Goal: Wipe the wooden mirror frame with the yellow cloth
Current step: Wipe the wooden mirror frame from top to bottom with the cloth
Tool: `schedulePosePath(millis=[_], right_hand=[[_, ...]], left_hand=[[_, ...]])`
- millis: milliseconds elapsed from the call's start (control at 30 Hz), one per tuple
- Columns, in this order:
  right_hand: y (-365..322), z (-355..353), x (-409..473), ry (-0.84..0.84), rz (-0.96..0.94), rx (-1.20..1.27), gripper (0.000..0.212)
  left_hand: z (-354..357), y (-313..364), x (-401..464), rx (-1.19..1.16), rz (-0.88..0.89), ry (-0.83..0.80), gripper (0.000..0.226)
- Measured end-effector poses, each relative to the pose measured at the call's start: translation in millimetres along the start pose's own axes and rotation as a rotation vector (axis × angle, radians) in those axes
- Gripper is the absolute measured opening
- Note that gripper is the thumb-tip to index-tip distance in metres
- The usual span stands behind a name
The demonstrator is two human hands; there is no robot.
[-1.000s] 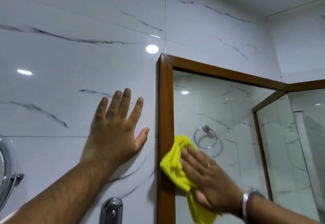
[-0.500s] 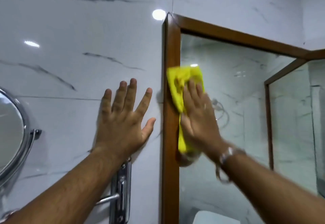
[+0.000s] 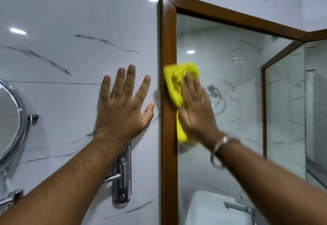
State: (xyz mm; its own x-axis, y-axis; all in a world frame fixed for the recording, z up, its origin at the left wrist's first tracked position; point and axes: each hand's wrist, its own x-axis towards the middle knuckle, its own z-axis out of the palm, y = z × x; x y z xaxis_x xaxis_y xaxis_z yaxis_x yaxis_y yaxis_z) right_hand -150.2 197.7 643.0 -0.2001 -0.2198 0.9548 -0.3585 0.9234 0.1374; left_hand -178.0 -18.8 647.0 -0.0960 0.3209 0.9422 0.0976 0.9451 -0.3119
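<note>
Compared with half a second earlier, the right hand (image 3: 194, 106) and yellow cloth (image 3: 178, 86) sit lower relative to the frame's top corner, and the cloth now overlaps more of the wood; the left hand has kept its place on the wall. Right hand: flat, fingers extended, palm pressing the cloth rather than pinching it; motion blur softens its outline. Cloth: crumpled, its left edge lying on the vertical left member of the wooden mirror frame (image 3: 168, 48), the remainder spread over the mirror glass (image 3: 221, 56) just beside it. Left hand (image 3: 123, 104): open wide, fingers splayed, palm flat against the white marbled wall tile (image 3: 70, 21), thumb near the frame but apart from it, holding nothing. A metal bracelet (image 3: 218, 152) circles the right wrist. Further out: a chrome wall fitting (image 3: 123, 175) below the left wrist, and a round chrome-rimmed mirror (image 3: 12, 118) at far left. No legible writing or brand appears.
</note>
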Motion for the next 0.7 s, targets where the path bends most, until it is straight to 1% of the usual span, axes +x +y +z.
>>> schedulePosePath(millis=[67, 100, 167, 233, 300, 367, 433, 467, 533, 567, 633, 667, 700], right_hand=[[5.4, -8.0, 47.2, 0.034, 0.042, -0.024, 0.072], [7.4, -7.3, 51.3, 0.051, 0.039, -0.024, 0.072], [6.4, 3.0, 22.8, 0.065, 0.030, -0.028, 0.070], [-3.3, 22.5, -50.0, 0.027, 0.018, -0.042, 0.069], [-19.9, 46.7, -148.8, -0.062, 0.014, -0.057, 0.064], [-34.0, 62.7, -237.7, -0.181, -0.003, -0.172, 0.057], [-36.8, 71.7, -275.4, -0.339, -0.026, -0.262, 0.048], [-32.8, 70.0, -271.0, -0.336, -0.055, -0.276, 0.045], [-19.6, 58.2, -228.1, -0.298, -0.108, -0.204, 0.054], [-12.6, 49.3, -193.7, -0.254, -0.136, -0.144, 0.060], [1.1, 27.1, -103.1, -0.122, -0.168, -0.043, 0.061], [5.7, 13.1, -52.5, -0.051, -0.162, -0.028, 0.061], [7.6, 0.7, -5.2, 0.015, -0.116, -0.021, 0.061]], left_hand=[[-0.2, 0.6, -1.3, 0.003, 0.001, -0.009, 0.076], [0.0, 0.2, -1.3, 0.001, 0.004, -0.013, 0.075], [0.5, -0.8, -1.5, -0.008, 0.008, -0.013, 0.075], [1.9, -0.9, -2.5, -0.006, 0.005, -0.010, 0.075], [2.7, -0.3, -2.6, 0.003, 0.000, -0.010, 0.076], [0.3, 0.3, -1.4, 0.014, 0.000, -0.026, 0.077], [-2.0, 0.7, -2.4, 0.019, -0.003, -0.042, 0.078], [-2.5, 0.8, -2.9, 0.014, -0.005, -0.039, 0.077], [-2.0, 1.6, -4.1, 0.001, -0.014, -0.031, 0.077], [-1.5, 2.1, -4.9, -0.005, -0.020, -0.025, 0.077], [-1.1, 2.2, -5.3, -0.017, -0.026, -0.009, 0.076], [-1.1, 2.3, -4.5, -0.021, -0.022, -0.001, 0.076], [-1.0, 2.3, -3.9, -0.021, -0.017, 0.002, 0.076]])
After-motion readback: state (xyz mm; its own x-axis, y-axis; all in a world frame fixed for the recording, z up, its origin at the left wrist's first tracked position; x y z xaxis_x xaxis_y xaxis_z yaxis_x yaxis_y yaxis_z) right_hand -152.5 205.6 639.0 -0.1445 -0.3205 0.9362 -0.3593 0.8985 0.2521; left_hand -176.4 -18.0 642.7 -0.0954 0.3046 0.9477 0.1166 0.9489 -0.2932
